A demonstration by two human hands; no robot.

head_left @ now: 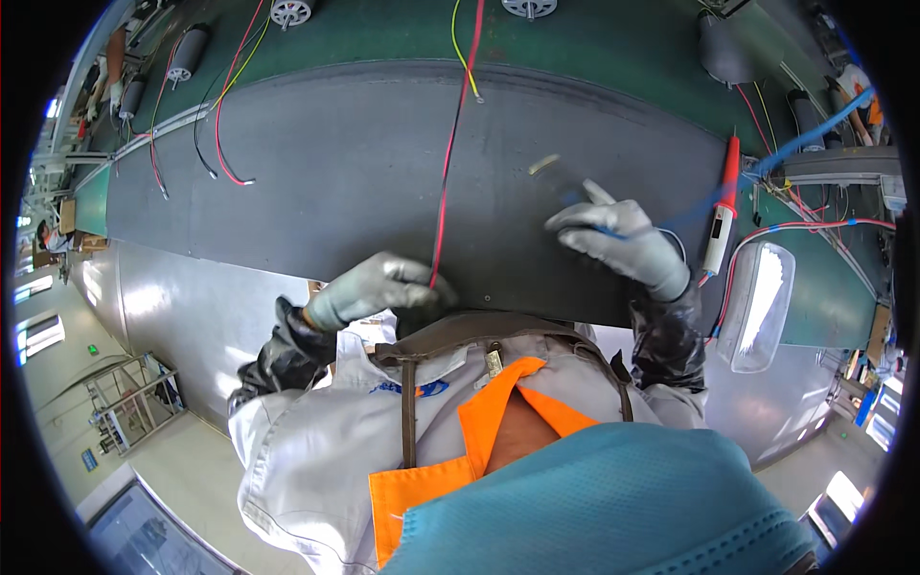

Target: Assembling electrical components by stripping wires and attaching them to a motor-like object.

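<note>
My left hand (379, 287), in a pale grey glove, is closed round the lower end of red and black wires (446, 182) near the bench's front edge. These wires run up over the dark mat, and a yellow-green wire (461, 50) with a ring terminal hangs beside them. My right hand (628, 247), gloved too, is above the mat to the right, its fingers curled on a blurred tool with a blue part (609, 231). The pale yellowish piece (543, 164) beyond the fingers may be its tip; motion smears it.
Motors (290, 11) with loose leads stand along the green far strip. On the right are a red-and-white probe (721, 216), a blue hose (815, 132), red and blue cables and a clear plastic tray (757, 311). Other people work at the far left and far right.
</note>
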